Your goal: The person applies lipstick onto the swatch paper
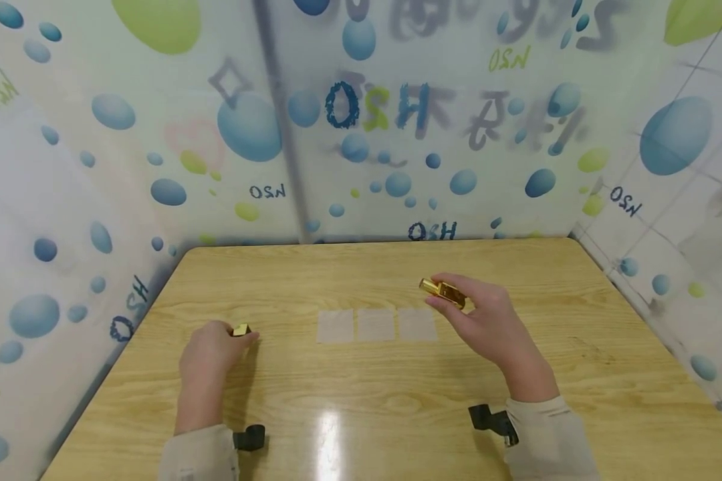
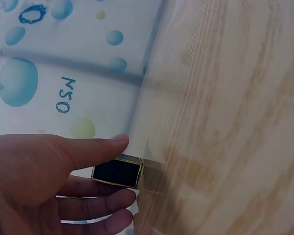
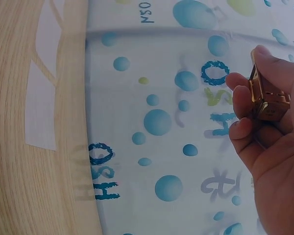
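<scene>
Two hands: both gripping, one thing in each.
Left hand (image 1: 207,352): your thumb and fingers pinch a black block (image 1: 241,329) with gold edges, low by the table, left of the pale squares.
Right hand (image 1: 484,321): your thumb and fingertips grip a shiny gold tube (image 1: 442,292), raised, past the far right corner of the pale squares in the head view.
Pale squares (image 1: 376,325): three in a row, narrow gaps, flat on the wooden table (image 1: 361,277).
Printed backdrop (image 1: 367,167): bubbles and H2O lettering, behind the pale squares.
</scene>
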Available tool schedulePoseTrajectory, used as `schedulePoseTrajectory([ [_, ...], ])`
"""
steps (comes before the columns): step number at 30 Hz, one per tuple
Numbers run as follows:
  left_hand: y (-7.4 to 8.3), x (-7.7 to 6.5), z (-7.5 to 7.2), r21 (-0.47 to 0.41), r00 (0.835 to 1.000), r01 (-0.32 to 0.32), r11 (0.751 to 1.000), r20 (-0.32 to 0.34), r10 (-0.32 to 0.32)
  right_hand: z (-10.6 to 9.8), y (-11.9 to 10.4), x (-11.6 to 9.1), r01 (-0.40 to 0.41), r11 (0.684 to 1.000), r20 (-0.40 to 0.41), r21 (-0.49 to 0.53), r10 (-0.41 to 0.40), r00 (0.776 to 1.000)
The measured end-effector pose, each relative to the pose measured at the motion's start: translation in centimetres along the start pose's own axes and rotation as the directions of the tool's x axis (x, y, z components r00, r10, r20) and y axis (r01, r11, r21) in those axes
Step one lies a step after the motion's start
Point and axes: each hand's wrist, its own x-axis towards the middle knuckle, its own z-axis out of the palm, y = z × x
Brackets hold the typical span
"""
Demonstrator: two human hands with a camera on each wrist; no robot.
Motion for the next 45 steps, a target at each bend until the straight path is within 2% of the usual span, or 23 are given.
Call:
schedulePoseTrajectory([
  [7, -0.4, 0.8, 0.2, 0.004, 1.0, -0.025, 1.0, -0.002, 0.025, -0.1, 0.0, 0.2, -0.006, 1.0, 0.005, -0.005, 0.006, 1.0],
  [17, -1.0, 2.2, 0.3, 0.023, 0.995, -0.084, 0.996, 0.05, 0.083, -0.2, -0.2, 0.2, -0.005, 1.0, 0.006, -0.003, 0.005, 1.0],
  [23, -1.2, 2.3, 0.1, 0.01, 0.994, -0.09, 0.996, 0.066, 0.089, -0.3, -0.2, 0.2, -0.006, 1.0, 0.003, 0.0, 0.006, 1.0],
  [29, -0.6, 1.2, -0.8, -0.01, 0.994, -0.079, 0.997, 0.073, 0.08, -0.3, -0.2, 0.0, -0.014, 1.0, 0.01, -0.001, 0.014, 1.0],
  [36, 1.1, -0.6, -2.3, -0.049, 0.998, -0.066, 0.997, -0.015, 0.066, -0.2, -0.3, 0.0, -0.015, 1.0, 0.019, 0.01, 0.015, 1.0],
  [41, 3.0, -2.0, -3.5, -0.11, 0.991, -0.121, 0.986, -0.073, 0.113, -0.1, -0.3, -0.2, -0.017, 1.0, 0.015, 0.012, 0.017, 1.0],
  [43, 4.2, -2.7, -3.7, -0.175, 0.985, -0.159, 0.972, -0.092, 0.145, 0.1, -0.3, -0.2, -0.015, 1.0, 0.013, 0.011, 0.015, 1.0],
  [45, 5.5, -3.5, -3.8, -0.258, 0.978, -0.198, 0.946, -0.113, 0.174, 0.2, -0.4, -0.3, -0.014, 1.0, 0.014, 0.013, 0.014, 1.0],
])
